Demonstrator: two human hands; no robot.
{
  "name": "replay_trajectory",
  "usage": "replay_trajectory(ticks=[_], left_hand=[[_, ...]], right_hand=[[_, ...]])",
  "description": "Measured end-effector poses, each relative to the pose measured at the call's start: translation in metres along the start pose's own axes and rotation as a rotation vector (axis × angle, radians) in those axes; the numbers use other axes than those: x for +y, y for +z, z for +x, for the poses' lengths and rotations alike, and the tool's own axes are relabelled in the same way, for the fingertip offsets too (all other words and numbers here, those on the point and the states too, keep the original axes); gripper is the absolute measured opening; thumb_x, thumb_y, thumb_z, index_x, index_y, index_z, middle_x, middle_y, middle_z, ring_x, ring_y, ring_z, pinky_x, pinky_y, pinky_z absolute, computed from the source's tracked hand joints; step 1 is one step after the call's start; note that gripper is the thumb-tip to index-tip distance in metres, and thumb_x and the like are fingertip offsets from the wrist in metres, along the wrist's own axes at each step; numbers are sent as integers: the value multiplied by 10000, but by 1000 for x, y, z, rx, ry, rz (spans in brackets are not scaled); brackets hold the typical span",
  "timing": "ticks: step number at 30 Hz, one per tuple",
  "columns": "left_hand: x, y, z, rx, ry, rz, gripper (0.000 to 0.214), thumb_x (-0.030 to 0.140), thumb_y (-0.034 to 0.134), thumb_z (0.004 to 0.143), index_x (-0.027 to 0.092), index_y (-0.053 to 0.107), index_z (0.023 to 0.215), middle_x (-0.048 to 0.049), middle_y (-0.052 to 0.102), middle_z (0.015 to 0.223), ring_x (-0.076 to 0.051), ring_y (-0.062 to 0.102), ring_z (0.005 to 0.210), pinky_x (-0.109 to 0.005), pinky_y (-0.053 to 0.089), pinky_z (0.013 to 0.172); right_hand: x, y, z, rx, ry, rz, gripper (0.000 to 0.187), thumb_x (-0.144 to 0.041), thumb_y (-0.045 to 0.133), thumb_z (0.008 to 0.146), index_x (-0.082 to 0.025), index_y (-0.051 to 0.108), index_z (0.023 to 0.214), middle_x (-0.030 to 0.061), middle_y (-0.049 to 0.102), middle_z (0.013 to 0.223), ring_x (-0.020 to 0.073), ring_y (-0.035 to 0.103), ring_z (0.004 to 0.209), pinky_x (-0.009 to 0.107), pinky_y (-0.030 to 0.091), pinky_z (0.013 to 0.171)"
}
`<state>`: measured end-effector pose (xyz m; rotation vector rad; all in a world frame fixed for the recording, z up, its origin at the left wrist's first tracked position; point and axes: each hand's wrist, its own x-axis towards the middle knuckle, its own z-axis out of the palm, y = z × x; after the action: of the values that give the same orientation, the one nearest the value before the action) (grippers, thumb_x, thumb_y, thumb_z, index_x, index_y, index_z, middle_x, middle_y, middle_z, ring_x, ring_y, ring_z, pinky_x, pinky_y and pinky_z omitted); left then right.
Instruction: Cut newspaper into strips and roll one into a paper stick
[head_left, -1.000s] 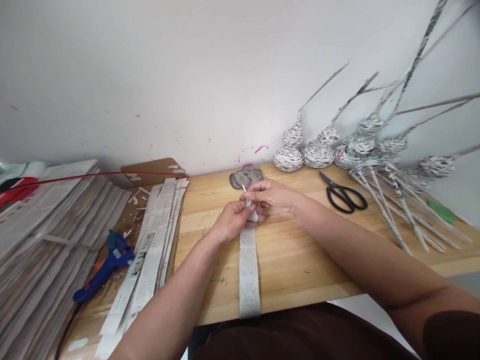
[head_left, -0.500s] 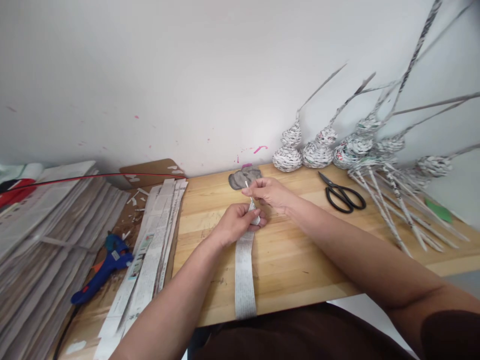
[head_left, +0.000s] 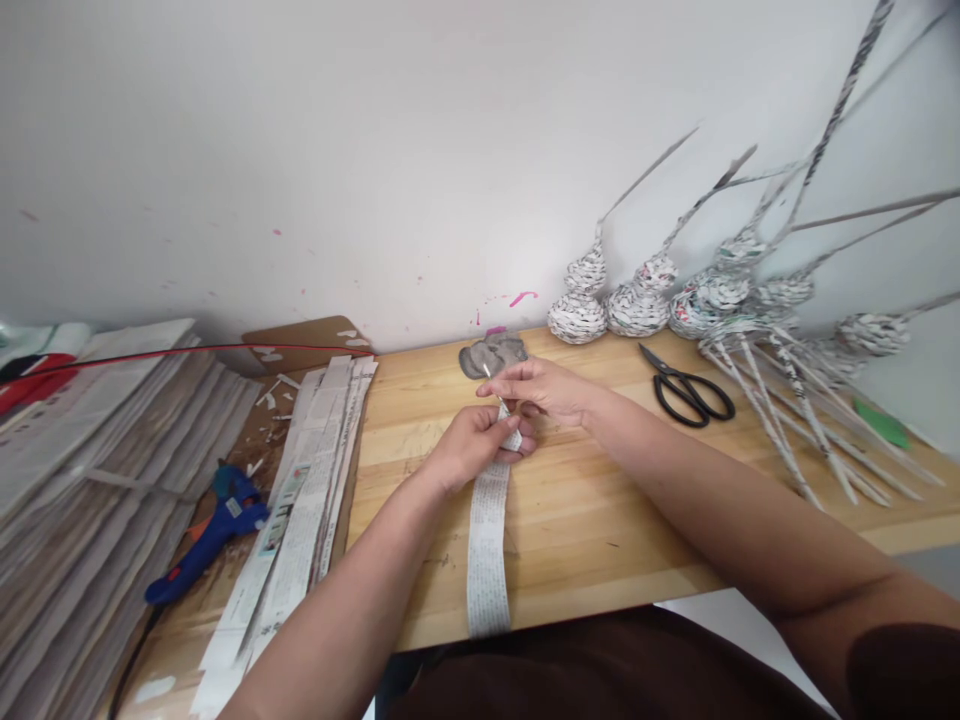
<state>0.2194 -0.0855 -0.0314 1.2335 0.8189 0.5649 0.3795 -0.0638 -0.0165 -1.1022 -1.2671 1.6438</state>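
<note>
A long newspaper strip [head_left: 487, 550] lies on the wooden table [head_left: 600, 520], running from the front edge up to my hands. My left hand [head_left: 472, 445] is closed on the strip's far end, pinching it. My right hand [head_left: 540, 388] is closed just beyond it, its fingers pinching a thin white stick [head_left: 489, 378] that pokes out where the paper is being wound. The two hands touch over the middle of the table.
Cut newspaper strips [head_left: 315, 470] and a blue glue gun [head_left: 210, 530] lie to the left beside stacked newspapers [head_left: 90, 450]. Black scissors [head_left: 686, 392], woven paper gourds [head_left: 600, 300] and rolled paper sticks [head_left: 795, 420] sit at the right back. A grey lump [head_left: 491, 353] lies by the wall.
The strip's near end has swung slightly left along the table edge. Both hands stay together, with small shifts of the fingers around the stick.
</note>
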Motion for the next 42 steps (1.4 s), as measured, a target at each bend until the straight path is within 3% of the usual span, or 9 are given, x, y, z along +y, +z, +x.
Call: replay_trajectory(ticks=[7, 11, 16, 21, 26, 31, 35, 39, 42], left_hand=[[-2, 1, 1, 1, -20, 27, 417, 508, 717, 729, 102, 706, 824, -117, 730, 813, -197, 690, 803, -342, 556, 780], [-2, 0, 1, 27, -21, 11, 427, 514, 732, 712, 102, 703, 821, -115, 728, 807, -199, 690, 809, -336, 557, 774], [-1, 2, 0, -7, -22, 3, 419, 508, 731, 717, 105, 709, 831, -111, 728, 820, -201, 689, 827, -347, 557, 796], [-1, 4, -1, -25, -17, -18, 422, 505, 732, 719, 101, 702, 834, -102, 715, 796, -202, 686, 821, -347, 564, 775], [-3, 3, 0, -41, -38, -4, 421, 510, 716, 733, 104, 704, 841, -101, 722, 803, -189, 686, 806, -339, 559, 796], [-4, 2, 1, -30, -28, -12, 406, 496, 715, 739, 103, 701, 836, -102, 721, 799, -195, 689, 801, -345, 561, 789], [-3, 4, 0, -49, -34, -9, 426, 511, 711, 737, 96, 702, 830, -108, 721, 807, -191, 688, 797, -332, 559, 778], [0, 3, -1, -25, -28, -47, 466, 529, 721, 722, 89, 700, 875, -115, 730, 804, -189, 691, 786, -309, 555, 746], [3, -1, 1, 10, -1, -79, 474, 527, 731, 713, 90, 699, 893, -118, 737, 811, -187, 692, 784, -296, 552, 732]], right_hand=[[-1, 1, 0, 186, -26, 80, 438, -467, 869, 524, -158, 566, 587, -75, 445, 478, 29, 291, 403, 204, 157, 378], [-2, -2, -1, 15, -10, 1, 432, -494, 828, 587, -127, 693, 773, -33, 532, 561, 55, 398, 460, 206, 200, 398], [-3, 1, -2, 190, -51, 27, 410, -460, 856, 542, -157, 588, 608, -78, 443, 499, 35, 295, 420, 213, 178, 399], [-3, -1, -3, -37, 4, -12, 402, -479, 825, 599, -134, 678, 744, -50, 503, 549, 54, 385, 465, 210, 212, 413], [-3, 0, -2, 153, -28, 61, 434, -431, 875, 521, -166, 537, 583, -88, 419, 484, 32, 283, 423, 208, 156, 399], [-5, 1, -4, 20, -32, -26, 402, -465, 848, 558, -148, 635, 682, -56, 486, 550, 51, 361, 464, 208, 214, 416], [0, 2, 1, 204, -111, -59, 473, -546, 817, 570, -185, 511, 581, -75, 416, 492, 64, 342, 444, 218, 256, 430], [9, -8, 11, 362, -322, -493, 465, -585, 534, 854, -150, 668, 949, 73, 657, 832, 178, 588, 724, 289, 453, 634], [16, -17, 22, 492, -298, -1112, 597, -443, 566, 880, -95, 482, 1357, 199, 565, 1273, 298, 557, 1098, 373, 441, 875]])
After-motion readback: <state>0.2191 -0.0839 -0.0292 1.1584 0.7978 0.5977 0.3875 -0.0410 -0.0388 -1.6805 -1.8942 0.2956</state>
